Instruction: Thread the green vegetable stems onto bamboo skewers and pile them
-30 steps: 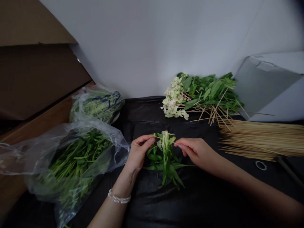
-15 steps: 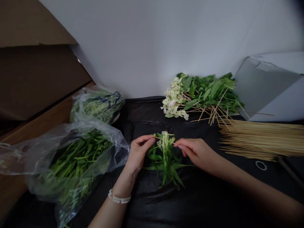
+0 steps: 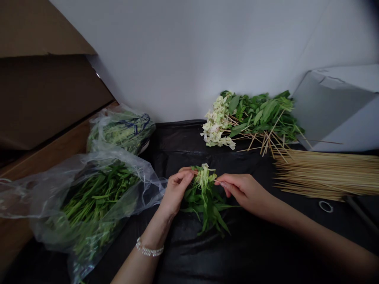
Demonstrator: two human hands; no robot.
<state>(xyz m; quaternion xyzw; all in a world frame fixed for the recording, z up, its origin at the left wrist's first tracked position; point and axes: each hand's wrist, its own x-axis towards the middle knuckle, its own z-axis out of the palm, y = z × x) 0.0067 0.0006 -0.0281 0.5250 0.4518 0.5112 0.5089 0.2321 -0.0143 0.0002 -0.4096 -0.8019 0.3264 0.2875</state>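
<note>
Pale and green leafy greens (image 3: 205,205) hang threaded on a thin wooden skewer (image 3: 217,181) above the black covering. My left hand (image 3: 174,191), a beaded bracelet on its wrist, is closed at the left side of the threaded greens. Its fingertips pinch there, and whether they hold the skewer or a leaf stem is hard to see. On the other side, my right hand (image 3: 244,187) grips the skewer's right end between thumb and index finger.
At left lie a clear plastic bag of greens (image 3: 97,193) and a second bag (image 3: 121,132). Skewered greens (image 3: 257,114) with pale blossom-like ends lie at the back. Bare skewers (image 3: 325,173), a ring (image 3: 325,206) and a white box (image 3: 334,106) are at right.
My left hand has shifted slightly right, closer to the threaded greens. The stretch of skewer seen on that side before is now mostly covered. My right hand has barely moved.
</note>
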